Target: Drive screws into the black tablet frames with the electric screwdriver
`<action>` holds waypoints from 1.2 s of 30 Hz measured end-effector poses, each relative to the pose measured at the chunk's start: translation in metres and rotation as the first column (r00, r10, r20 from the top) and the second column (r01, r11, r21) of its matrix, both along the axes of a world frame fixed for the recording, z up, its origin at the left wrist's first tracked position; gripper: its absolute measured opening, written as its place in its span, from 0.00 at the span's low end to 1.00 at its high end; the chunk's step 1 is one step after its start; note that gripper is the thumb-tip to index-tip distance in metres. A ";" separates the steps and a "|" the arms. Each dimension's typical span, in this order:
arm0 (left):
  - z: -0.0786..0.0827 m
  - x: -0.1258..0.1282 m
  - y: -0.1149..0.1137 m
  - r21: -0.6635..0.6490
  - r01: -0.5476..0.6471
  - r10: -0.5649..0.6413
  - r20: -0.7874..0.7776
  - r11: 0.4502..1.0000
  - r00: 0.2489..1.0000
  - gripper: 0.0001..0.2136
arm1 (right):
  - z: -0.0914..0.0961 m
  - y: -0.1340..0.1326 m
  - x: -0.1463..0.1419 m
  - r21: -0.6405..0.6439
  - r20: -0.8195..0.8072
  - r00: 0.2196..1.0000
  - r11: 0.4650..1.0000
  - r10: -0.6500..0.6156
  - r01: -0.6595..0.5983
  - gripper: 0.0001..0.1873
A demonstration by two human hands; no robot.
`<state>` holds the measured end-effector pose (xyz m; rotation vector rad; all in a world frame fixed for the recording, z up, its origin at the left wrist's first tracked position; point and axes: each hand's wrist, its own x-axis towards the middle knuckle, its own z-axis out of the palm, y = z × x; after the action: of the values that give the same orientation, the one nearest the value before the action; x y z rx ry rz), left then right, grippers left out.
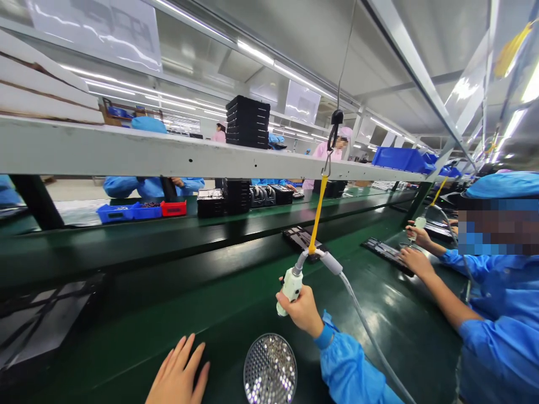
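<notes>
My right hand [304,310] is wrapped round a pale electric screwdriver [292,285], which hangs from a yellow strap [319,216] and trails a grey cable. Its tip points down and is hard to make out. My left hand [179,373] lies at the bottom of the view over the green bench, fingers stretched out, holding nothing. Between the two hands sits a round plate [270,367] with many small holes and shiny bits, seemingly screws. Beyond the screwdriver a flat black tray-like part [301,238] rests on the bench.
A co-worker [497,314] at right works on a black part [387,255] with another screwdriver [418,227]. A dark framed panel [44,314] lies at left. Blue bins [126,212] and a red bin [173,209] stand behind. A white shelf beam [168,154] crosses overhead, carrying stacked black trays [247,122].
</notes>
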<state>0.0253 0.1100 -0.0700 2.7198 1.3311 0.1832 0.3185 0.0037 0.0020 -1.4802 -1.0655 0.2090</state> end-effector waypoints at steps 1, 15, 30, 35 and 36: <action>0.000 0.000 0.000 0.004 0.000 0.000 0.010 1.000 1.000 0.32 | -0.001 0.000 0.001 0.000 0.001 1.000 1.000 0.006 -0.006 0.24; -0.002 -0.001 0.001 -0.012 0.011 -0.011 0.007 1.000 1.000 0.33 | -0.006 0.002 0.003 0.005 0.012 1.000 1.000 0.029 -0.029 0.24; 0.005 -0.005 -0.016 0.079 0.012 -0.018 0.065 0.997 0.998 0.25 | -0.009 -0.005 0.006 0.001 -0.050 0.998 0.999 0.048 -0.048 0.26; 0.005 -0.006 -0.015 0.078 0.018 -0.024 0.079 0.997 0.997 0.25 | -0.005 -0.006 0.002 -0.006 -0.031 0.999 0.999 0.032 -0.032 0.28; 0.004 -0.006 -0.014 0.074 0.019 -0.025 0.084 0.997 0.996 0.25 | -0.004 -0.006 0.002 -0.007 -0.026 0.999 1.000 0.030 -0.031 0.27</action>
<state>0.0191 0.0958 -0.0659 2.7508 1.2959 0.3476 0.3204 -0.0023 -0.0018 -1.4648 -1.0681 0.2532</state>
